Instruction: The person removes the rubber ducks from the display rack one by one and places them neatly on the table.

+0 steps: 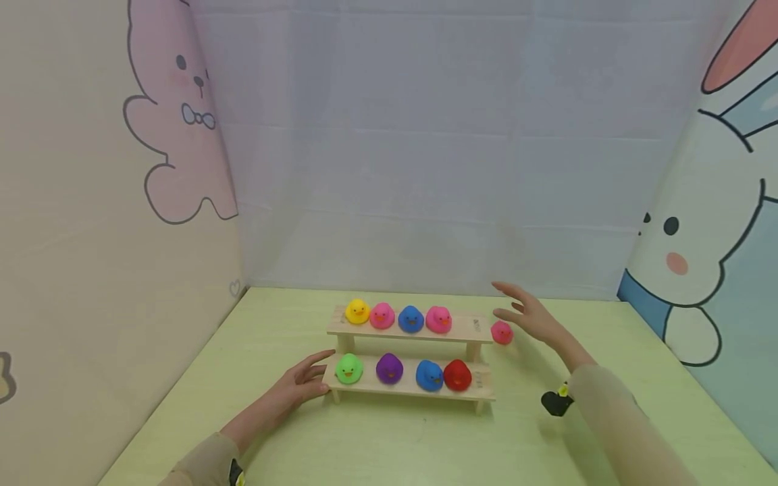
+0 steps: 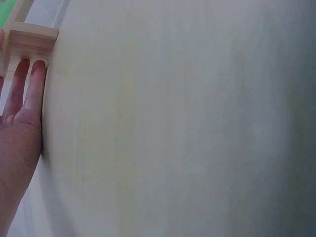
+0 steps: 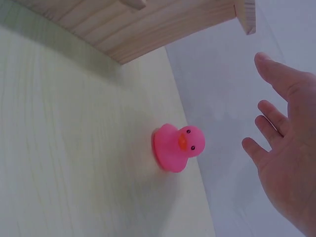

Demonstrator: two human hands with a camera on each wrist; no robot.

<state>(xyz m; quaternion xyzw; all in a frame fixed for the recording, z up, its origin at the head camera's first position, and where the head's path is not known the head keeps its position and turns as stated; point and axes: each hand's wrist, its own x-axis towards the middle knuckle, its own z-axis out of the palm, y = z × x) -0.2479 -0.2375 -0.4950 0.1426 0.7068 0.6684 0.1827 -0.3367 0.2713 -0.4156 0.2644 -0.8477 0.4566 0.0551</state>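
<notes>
A two-tier wooden rack stands on the table and bears a row of rubber ducks on each tier. My left hand is at the rack's left end, its fairly straight fingertips against the lower tier; in the left wrist view, fingers reach a wooden rack leg. My right hand is held with fingers spread, just beyond the rack's right end and holding nothing. Close below it a pink rubber duck sits upright on the table, apart from the fingers in the right wrist view.
On the upper tier are yellow, pink, blue and pink ducks. Green, purple, blue and red ducks occupy the lower one. A pale curtain hangs behind the table, with cartoon-printed cloth on both sides.
</notes>
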